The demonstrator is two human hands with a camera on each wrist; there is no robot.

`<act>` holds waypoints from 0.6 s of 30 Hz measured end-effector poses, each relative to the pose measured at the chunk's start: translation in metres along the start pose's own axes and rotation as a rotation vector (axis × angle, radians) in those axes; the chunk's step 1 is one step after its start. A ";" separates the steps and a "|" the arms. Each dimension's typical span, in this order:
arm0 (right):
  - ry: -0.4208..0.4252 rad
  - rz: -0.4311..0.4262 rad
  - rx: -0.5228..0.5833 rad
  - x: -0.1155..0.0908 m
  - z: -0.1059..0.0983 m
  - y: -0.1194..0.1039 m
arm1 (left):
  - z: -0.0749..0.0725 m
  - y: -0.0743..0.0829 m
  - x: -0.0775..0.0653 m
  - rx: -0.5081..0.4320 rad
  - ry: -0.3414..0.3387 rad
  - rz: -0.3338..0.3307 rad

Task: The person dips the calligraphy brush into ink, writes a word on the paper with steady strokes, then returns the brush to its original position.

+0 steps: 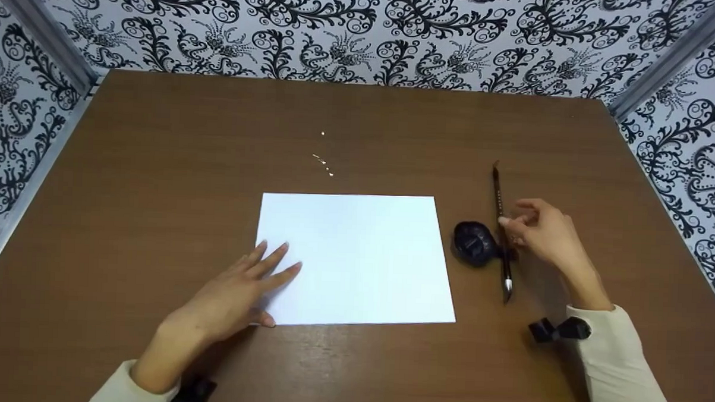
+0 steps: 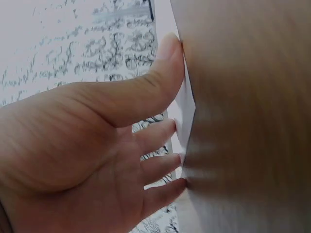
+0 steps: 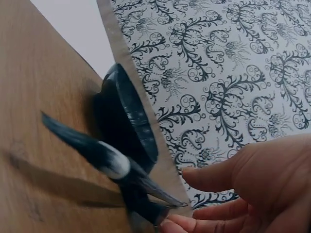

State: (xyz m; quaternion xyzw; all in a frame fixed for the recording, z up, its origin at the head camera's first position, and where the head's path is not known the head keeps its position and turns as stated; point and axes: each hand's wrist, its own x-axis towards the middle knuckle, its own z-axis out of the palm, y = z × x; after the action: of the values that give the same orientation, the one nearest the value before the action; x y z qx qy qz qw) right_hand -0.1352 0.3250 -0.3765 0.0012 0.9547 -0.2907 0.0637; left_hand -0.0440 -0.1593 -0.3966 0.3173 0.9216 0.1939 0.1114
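Note:
My left hand (image 1: 226,297) lies on the lower left corner of a white sheet of paper (image 1: 361,255), fingers spread. In the left wrist view its thumb (image 2: 167,58) and fingertips touch the sheet along its edge. To the right of the paper sits a small black ink dish (image 1: 474,244) with a short stub. A dark calligraphy brush (image 1: 498,197) rests across that stub, its dark bristles with a white band toward me. My right hand (image 1: 546,234) is beside the brush handle. In the right wrist view its thumb (image 3: 209,178) stands apart from the fingers, whose tips are by the stub's end.
Several white specks (image 1: 323,162) lie on the brown wooden table (image 1: 174,159) beyond the paper. Patterned black-and-white panels (image 1: 316,33) rise behind the table and at both sides, with grey posts (image 1: 48,32) at the corners. Black wrist devices (image 1: 558,330) sit at the cream sleeves.

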 end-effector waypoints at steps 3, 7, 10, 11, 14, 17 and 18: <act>-0.036 0.041 0.017 0.001 0.001 -0.001 | 0.001 0.005 0.000 0.022 0.002 -0.014; -0.066 0.089 0.032 -0.002 0.000 -0.004 | 0.000 0.006 0.003 0.036 0.010 -0.009; -0.067 0.095 0.031 -0.003 0.000 -0.006 | 0.000 0.006 0.006 0.052 0.025 0.001; -0.068 0.094 0.031 -0.002 0.001 -0.006 | 0.000 0.006 0.007 0.057 0.030 0.005; -0.062 0.089 0.049 -0.001 0.003 -0.004 | 0.000 0.006 0.006 0.057 0.034 0.003; -0.057 0.090 0.080 0.000 0.007 -0.001 | 0.000 0.005 0.005 0.055 0.031 0.003; -0.052 0.091 0.089 0.000 0.008 0.000 | 0.000 0.005 0.005 0.055 0.028 0.004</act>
State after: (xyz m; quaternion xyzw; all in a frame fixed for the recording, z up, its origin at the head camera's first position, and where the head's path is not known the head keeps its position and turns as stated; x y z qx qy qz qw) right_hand -0.1346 0.3210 -0.3833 0.0397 0.9379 -0.3294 0.1015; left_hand -0.0453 -0.1522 -0.3949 0.3193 0.9274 0.1731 0.0892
